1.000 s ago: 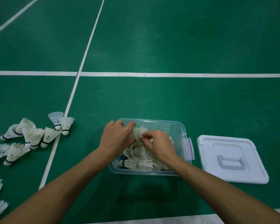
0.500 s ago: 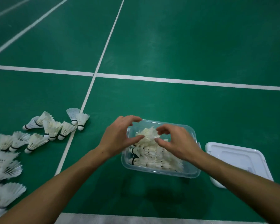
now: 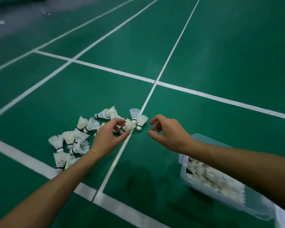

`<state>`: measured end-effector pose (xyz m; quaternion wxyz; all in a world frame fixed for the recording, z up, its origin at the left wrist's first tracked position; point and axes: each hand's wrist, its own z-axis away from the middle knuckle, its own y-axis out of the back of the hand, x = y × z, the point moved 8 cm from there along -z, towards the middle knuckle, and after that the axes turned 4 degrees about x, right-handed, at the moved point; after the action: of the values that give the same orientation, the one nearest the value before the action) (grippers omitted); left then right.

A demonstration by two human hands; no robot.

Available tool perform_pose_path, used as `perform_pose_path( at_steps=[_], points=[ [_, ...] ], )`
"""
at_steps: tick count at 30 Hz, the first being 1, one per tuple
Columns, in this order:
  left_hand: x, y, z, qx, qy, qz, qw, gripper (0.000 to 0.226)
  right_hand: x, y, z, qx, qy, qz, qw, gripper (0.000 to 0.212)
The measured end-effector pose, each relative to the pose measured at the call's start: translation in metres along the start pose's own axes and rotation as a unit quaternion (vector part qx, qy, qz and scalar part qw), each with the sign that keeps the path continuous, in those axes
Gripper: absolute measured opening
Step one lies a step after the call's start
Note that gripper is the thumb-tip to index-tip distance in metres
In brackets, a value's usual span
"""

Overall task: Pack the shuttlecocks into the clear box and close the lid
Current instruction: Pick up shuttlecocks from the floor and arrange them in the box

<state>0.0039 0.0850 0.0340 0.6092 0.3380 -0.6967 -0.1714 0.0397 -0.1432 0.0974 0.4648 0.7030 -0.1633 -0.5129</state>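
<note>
Head view, badminton court: left hand (image 3: 108, 137) and right hand (image 3: 167, 132) reaching over a scatter of loose shuttlecocks (image 3: 76, 139) on the green floor (image 3: 220, 63), fingers of both loosely curled and spread, gripping nothing yet. Clear box (image 3: 224, 203) at lower right under the right forearm, already partly filled with shuttlecocks, uncovered. Lid out of sight apart from, perhaps, a white edge at the frame's corner. Packing judged roughly midway: a dozen or more left to gather, closing not yet done. No legible brand or writing.
</note>
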Motion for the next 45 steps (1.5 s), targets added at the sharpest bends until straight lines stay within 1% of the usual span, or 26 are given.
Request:
perform_pose_path(
  at_steps=[4,6,8,10,12,15,17,20,22,25,27,29,30,31,33,34,35,37,41,45],
  points=[
    [-0.037,0.010,-0.016,-0.024,-0.007,-0.102,0.995,0.040,0.015,-0.041,-0.046,0.000,-0.031,-0.018,0.999,0.028],
    [-0.045,0.001,-0.028,-0.046,-0.029,-0.157,0.986,0.040,0.032,-0.058,-0.066,0.002,-0.054,-0.017,0.998,0.028],
    [-0.043,-0.015,-0.043,-0.073,-0.069,-0.213,0.972,0.041,0.053,-0.070,-0.082,0.009,-0.083,-0.011,0.996,0.029],
    [-0.039,-0.034,-0.058,-0.096,-0.121,-0.269,0.951,0.044,0.073,-0.080,-0.095,0.010,-0.112,0.004,0.994,0.030],
    [-0.038,-0.053,-0.073,-0.114,-0.168,-0.335,0.920,0.049,0.087,-0.091,-0.105,0.007,-0.124,0.020,0.992,0.033],
    [-0.039,-0.069,-0.089,-0.109,-0.217,-0.418,0.876,0.054,0.099,-0.108,-0.115,-0.005,-0.124,0.042,0.991,0.042],
    [-0.042,-0.076,-0.097,-0.110,-0.234,-0.448,0.856,0.058,0.104,-0.119,-0.121,-0.019,-0.120,0.049,0.991,0.048],
    [-0.052,-0.084,-0.107,-0.150,-0.213,-0.481,0.837,0.065,0.105,-0.134,-0.130,-0.030,-0.100,0.055,0.993,0.051],
    [-0.057,-0.089,-0.111,-0.173,-0.205,-0.491,0.829,0.062,0.104,-0.139,-0.135,-0.019,-0.092,0.064,0.994,0.051],
    [-0.058,-0.096,-0.111,-0.190,-0.229,-0.502,0.812,0.053,0.103,-0.140,-0.138,0.003,-0.084,0.078,0.993,0.051],
    [-0.060,-0.100,-0.110,-0.196,-0.232,-0.494,0.815,0.050,0.104,-0.139,-0.138,0.004,-0.079,0.085,0.993,0.050],
    [-0.063,-0.102,-0.108,-0.201,-0.215,-0.473,0.831,0.048,0.106,-0.138,-0.136,-0.008,-0.078,0.076,0.994,0.048],
    [-0.063,-0.102,-0.107,-0.203,-0.206,-0.452,0.844,0.046,0.108,-0.136,-0.134,-0.017,-0.078,0.070,0.994,0.048],
    [-0.062,-0.101,-0.107,-0.202,-0.193,-0.417,0.865,0.043,0.108,-0.134,-0.131,-0.024,-0.075,0.063,0.995,0.048],
    [-0.059,-0.093,-0.106,-0.195,-0.146,-0.314,0.918,0.035,0.108,-0.126,-0.124,-0.031,-0.069,0.046,0.996,0.050],
    [-0.058,-0.088,-0.107,-0.194,-0.121,-0.271,0.935,0.032,0.108,-0.120,-0.120,-0.032,-0.068,0.034,0.997,0.051],
    [-0.056,-0.085,-0.107,-0.193,-0.104,-0.240,0.946,0.030,0.108,-0.114,-0.117,-0.034,-0.068,0.020,0.997,0.051],
    [-0.047,-0.079,-0.103,-0.188,-0.103,-0.206,0.955,0.029,0.108,-0.096,-0.107,-0.030,-0.071,-0.011,0.997,0.051],
    [0.000,-0.073,-0.085,-0.165,-0.150,-0.155,0.962,0.028,0.105,-0.036,-0.074,-0.002,-0.059,-0.061,0.996,0.047],
    [0.074,-0.077,-0.065,-0.147,-0.193,-0.107,0.964,0.027,0.105,0.045,-0.014,0.013,-0.070,-0.036,0.997,0.044]
  ],
)
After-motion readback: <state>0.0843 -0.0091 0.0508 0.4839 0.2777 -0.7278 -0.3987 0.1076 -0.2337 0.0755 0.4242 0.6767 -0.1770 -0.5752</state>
